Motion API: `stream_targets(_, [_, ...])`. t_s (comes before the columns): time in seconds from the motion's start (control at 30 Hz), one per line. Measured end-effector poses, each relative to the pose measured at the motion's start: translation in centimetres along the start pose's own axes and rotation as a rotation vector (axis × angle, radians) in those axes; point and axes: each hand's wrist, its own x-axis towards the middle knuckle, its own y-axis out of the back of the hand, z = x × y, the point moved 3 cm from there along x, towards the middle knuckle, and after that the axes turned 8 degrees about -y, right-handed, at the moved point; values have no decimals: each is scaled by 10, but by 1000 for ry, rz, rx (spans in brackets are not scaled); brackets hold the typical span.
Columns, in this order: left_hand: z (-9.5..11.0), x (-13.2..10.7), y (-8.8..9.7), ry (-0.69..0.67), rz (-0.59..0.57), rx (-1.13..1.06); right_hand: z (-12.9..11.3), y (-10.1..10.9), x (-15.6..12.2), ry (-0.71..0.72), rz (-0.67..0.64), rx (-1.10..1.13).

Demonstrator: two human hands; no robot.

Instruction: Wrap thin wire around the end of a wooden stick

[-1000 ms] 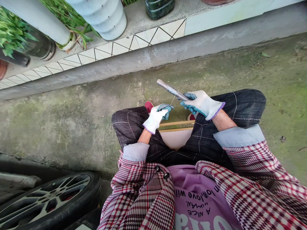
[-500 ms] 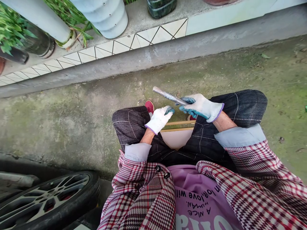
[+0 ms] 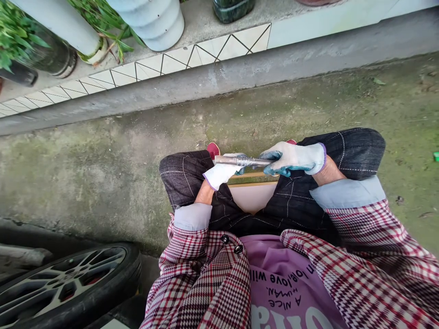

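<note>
So the wire point(image 3: 244, 161) is already wound on here, at least partly: it makes a bunched band of turns around the middle of the visible part of a metal rod point(image 3: 223, 159), a bit messy in spots. The rod's far left end is bare, and so is a short stretch between the band and the right hand point(image 3: 294, 158). What's inside that glove, no idea. The right hand is closed around the rod's right end. The left hand point(image 3: 222, 175) sits just below the rod with its fingers tucked behind the wound part, so you can't tell if it's pinching wire, gripping the rod or just resting there. No loose tail of wire is visible either, so how much winding or tidying is left is anyone's guess; halfway-ish would be my hunch, nothing more. Nothing carries the rod except the hands: it's nearly level in the gap between the knees, over the concrete ground point(image 3: 103, 183), well apart from the tiled front edge of the planter ledge point(image 3: 219, 48). One red shoe point(image 3: 213, 149) pokes out just beyond its left end.
</note>
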Motion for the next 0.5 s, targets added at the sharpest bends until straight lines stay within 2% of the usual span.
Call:
stream_targets(0.07, [2, 0, 0, 54, -11, -113, -3, 3, -3, -2, 62, 88])
stream_targets(0.17, [4, 0, 1, 130, 69, -354, -5, 7, -7, -29, 140, 191])
stream_targets(0.23, [6, 0, 2, 173, 134, -460, -6, 7, -8, -28, 128, 206])
stream_targets(0.3, [7, 0, 1, 218, 167, -462, -5, 6, -7, -10, 93, 202])
stream_targets(0.4, [6, 0, -3, 280, 155, -435, -3, 4, -5, 20, 59, 189])
stream_targets(0.5, [2, 2, -4, 246, 163, -441, -2, 6, -5, 20, 81, 202])
